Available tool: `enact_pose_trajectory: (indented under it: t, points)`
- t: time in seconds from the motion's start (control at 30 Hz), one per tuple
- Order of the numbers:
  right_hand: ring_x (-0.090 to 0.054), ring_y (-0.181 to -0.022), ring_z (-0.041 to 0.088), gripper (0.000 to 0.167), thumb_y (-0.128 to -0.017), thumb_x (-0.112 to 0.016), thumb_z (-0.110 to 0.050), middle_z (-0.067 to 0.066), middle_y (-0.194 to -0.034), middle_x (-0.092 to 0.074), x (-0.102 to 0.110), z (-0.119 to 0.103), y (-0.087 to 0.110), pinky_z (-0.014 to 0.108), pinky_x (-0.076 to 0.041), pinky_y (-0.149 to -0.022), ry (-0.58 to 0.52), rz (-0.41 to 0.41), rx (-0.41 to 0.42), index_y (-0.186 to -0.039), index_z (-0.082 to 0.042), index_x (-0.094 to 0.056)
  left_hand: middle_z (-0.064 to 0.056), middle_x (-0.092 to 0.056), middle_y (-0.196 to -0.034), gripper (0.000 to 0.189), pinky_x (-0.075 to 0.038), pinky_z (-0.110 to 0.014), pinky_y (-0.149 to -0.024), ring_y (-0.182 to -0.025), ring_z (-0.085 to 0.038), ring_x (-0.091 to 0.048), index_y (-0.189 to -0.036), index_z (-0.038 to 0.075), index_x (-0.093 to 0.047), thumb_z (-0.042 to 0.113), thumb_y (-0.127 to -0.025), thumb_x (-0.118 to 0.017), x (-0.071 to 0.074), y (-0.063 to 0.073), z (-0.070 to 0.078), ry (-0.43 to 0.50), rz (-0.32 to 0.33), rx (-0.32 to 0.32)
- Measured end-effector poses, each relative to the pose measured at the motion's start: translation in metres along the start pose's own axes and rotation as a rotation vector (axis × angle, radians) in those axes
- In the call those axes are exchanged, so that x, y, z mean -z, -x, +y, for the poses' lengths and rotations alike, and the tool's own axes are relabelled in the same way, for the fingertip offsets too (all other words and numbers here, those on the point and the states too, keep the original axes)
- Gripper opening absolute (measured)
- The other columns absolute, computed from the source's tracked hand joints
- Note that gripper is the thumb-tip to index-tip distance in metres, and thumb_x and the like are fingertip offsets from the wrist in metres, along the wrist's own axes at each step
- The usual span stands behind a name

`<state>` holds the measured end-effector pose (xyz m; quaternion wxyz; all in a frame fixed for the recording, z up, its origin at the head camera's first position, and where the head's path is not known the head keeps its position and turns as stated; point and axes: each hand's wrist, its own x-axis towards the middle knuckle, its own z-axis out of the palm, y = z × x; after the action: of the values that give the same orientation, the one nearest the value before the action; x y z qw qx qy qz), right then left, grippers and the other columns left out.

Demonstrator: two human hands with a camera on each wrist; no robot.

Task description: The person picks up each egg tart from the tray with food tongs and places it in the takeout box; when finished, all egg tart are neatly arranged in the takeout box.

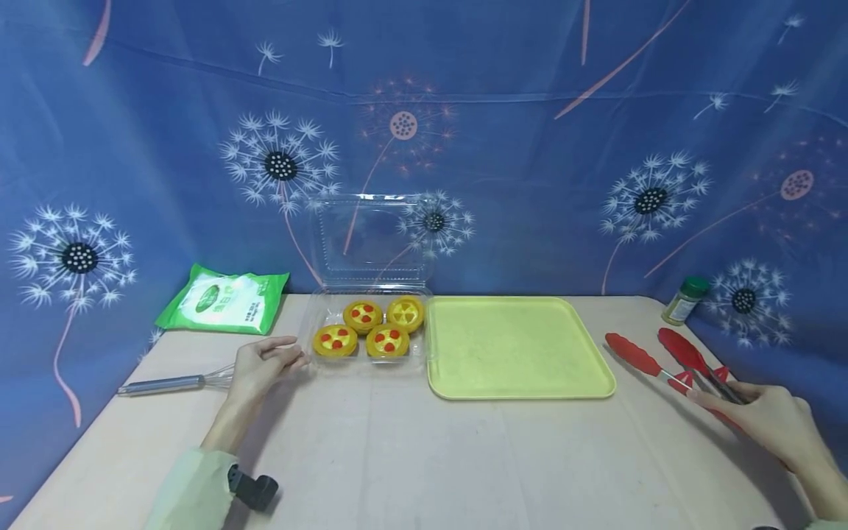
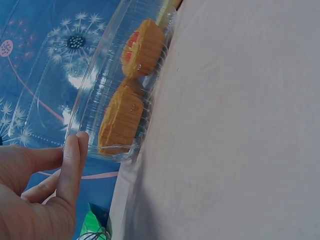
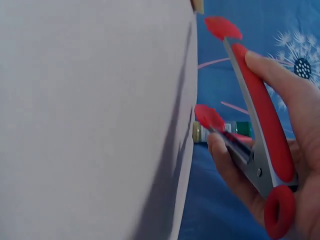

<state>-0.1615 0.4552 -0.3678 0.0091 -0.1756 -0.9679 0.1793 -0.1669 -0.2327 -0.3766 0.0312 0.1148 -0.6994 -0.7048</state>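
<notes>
On the right, my right hand [image 1: 778, 423] grips a pair of red-tipped tongs [image 3: 265, 120] by its handles, with its two red ends spread apart and nothing between them. My left hand [image 1: 261, 368] is at the left side of a clear plastic box [image 2: 85, 110], its fingertips at the rim; whether they touch it I cannot tell. Inside the box sit several egg tarts [image 1: 387, 341], most topped with red pieces. The box's clear lid [image 1: 371, 243] stands raised at the back. Right beside the box lies a yellow tray [image 1: 517, 346] with nothing on it.
A whisk [image 1: 165, 384] lies to the left, partly behind my left hand. Behind it is a green and white packet [image 1: 225, 300]. A small jar with a green lid [image 1: 685, 300] stands at the back right. Blue patterned cloth [image 1: 517, 184] hangs behind the table.
</notes>
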Motion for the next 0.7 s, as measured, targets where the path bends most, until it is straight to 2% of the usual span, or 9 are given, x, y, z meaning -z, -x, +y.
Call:
enact_pose_trajectory:
  t: [0.1,0.17,0.23,0.3,0.33,0.4,0.5,0.7]
  points:
    - [-0.043,-0.106,0.062,0.106,-0.08,-0.066,-0.067,0.043,-0.127,-0.044,0.001,-0.003,0.001,0.057,-0.05,-0.064,0.025,0.017,0.027,-0.13,0.022,-0.042,0.002,-0.069,-0.078,0.046,-0.061,-0.021,-0.078,-0.07,-0.004,-0.069,-0.135,-0.019,-0.039,0.0,-0.097,-0.055,0.001,0.0,-0.001,0.003,-0.002,0.006]
    - [-0.052,-0.089,0.054,0.106,-0.078,-0.066,-0.069,0.041,-0.106,-0.059,0.0,-0.004,0.001,0.047,-0.048,-0.055,0.046,0.023,0.029,-0.128,0.023,-0.045,0.001,-0.07,-0.079,0.046,-0.061,-0.022,-0.079,-0.07,-0.004,-0.069,-0.136,-0.019,-0.039,0.0,-0.097,-0.055,0.001,0.001,-0.001,0.002,-0.004,0.009]
    - [-0.053,-0.074,0.042,0.106,-0.078,-0.065,-0.07,0.028,-0.08,-0.06,0.0,-0.007,0.002,0.04,-0.042,-0.05,0.061,0.016,0.03,-0.126,0.023,-0.047,0.0,-0.071,-0.081,0.046,-0.061,-0.023,-0.079,-0.07,-0.004,-0.07,-0.136,-0.018,-0.039,0.0,-0.097,-0.055,0.001,0.001,0.0,-0.001,-0.006,0.011]
    - [-0.049,-0.066,0.03,0.1,-0.078,-0.063,-0.072,0.011,-0.067,-0.05,0.001,-0.009,0.002,0.033,-0.035,-0.046,0.079,-0.001,0.035,-0.118,0.019,-0.054,-0.001,-0.071,-0.082,0.046,-0.061,-0.024,-0.079,-0.07,-0.004,-0.07,-0.135,-0.018,-0.04,0.0,-0.097,-0.056,0.002,0.001,0.0,-0.005,-0.004,0.01]
    - [-0.045,-0.064,0.024,0.093,-0.079,-0.062,-0.072,0.004,-0.065,-0.043,0.002,-0.009,0.001,0.029,-0.03,-0.046,0.083,-0.02,0.036,-0.11,0.016,-0.059,-0.001,-0.071,-0.082,0.046,-0.061,-0.023,-0.078,-0.07,-0.004,-0.07,-0.135,-0.018,-0.04,0.001,-0.097,-0.056,0.002,0.0,0.0,-0.009,-0.002,0.006]
    - [-0.042,-0.061,0.021,0.082,-0.08,-0.061,-0.073,0.003,-0.064,-0.039,0.004,-0.011,0.0,0.028,-0.029,-0.047,0.104,-0.059,0.049,-0.092,0.008,-0.061,0.0,-0.071,-0.08,0.046,-0.061,-0.022,-0.077,-0.069,-0.004,-0.069,-0.135,-0.018,-0.04,0.001,-0.097,-0.056,0.002,0.0,0.001,-0.007,0.001,0.004]
    - [-0.039,-0.059,0.019,0.069,-0.079,-0.062,-0.072,0.001,-0.062,-0.036,0.006,-0.015,-0.002,0.026,-0.027,-0.048,0.121,-0.124,0.051,-0.07,-0.005,-0.049,0.002,-0.07,-0.078,0.046,-0.061,-0.021,-0.076,-0.069,-0.003,-0.069,-0.136,-0.019,-0.04,0.001,-0.097,-0.056,0.002,-0.001,0.0,0.003,-0.001,0.001]
    - [-0.034,-0.054,0.014,0.07,-0.07,-0.071,-0.072,-0.001,-0.056,-0.033,0.005,-0.023,-0.005,0.023,-0.028,-0.048,0.135,-0.184,0.009,-0.061,-0.009,-0.043,0.002,-0.07,-0.079,0.047,-0.061,-0.022,-0.077,-0.07,-0.003,-0.07,-0.136,-0.019,-0.039,0.001,-0.097,-0.056,0.002,-0.001,-0.001,0.0,-0.007,-0.001]
